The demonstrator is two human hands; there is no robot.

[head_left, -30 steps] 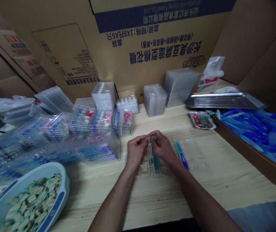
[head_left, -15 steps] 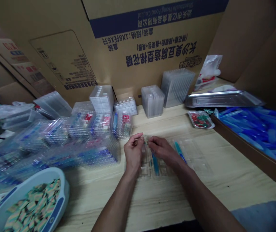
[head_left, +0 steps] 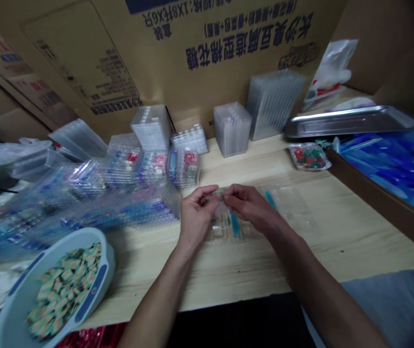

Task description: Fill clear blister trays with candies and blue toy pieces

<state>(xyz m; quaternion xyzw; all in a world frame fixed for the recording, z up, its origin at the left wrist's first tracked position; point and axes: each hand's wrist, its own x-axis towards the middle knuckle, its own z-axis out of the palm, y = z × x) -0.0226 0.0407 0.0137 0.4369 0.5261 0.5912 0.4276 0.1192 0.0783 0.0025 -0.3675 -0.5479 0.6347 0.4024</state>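
Note:
My left hand [head_left: 200, 208] and my right hand [head_left: 246, 205] meet over a clear plastic tray [head_left: 218, 233], fingertips nearly touching. Both are closed in a pinch at a small pale green piece [head_left: 220, 191], mostly covered by the fingers; its exact kind is too small to make out. A flat blue plastic stick [head_left: 235, 225] lies in the tray below my right hand. Just to the right, partly behind my right wrist, is another clear tray section [head_left: 295, 208] with a second blue stick [head_left: 269, 198].
A pale blue basin [head_left: 107, 263] of green-striped pieces stands at left. Filled clear packs [head_left: 120, 208] are piled behind it. Stacks of empty clear trays [head_left: 232, 129] stand against a large carton [head_left: 170, 63]. At right are a bag of red and green bits [head_left: 308, 157], a metal tray [head_left: 351, 122] and a box of blue sticks [head_left: 391, 169].
The view has tilted down, so the basin and table edge show more. My hands stay together over the tray, with the fingertips drawn closer around the small piece.

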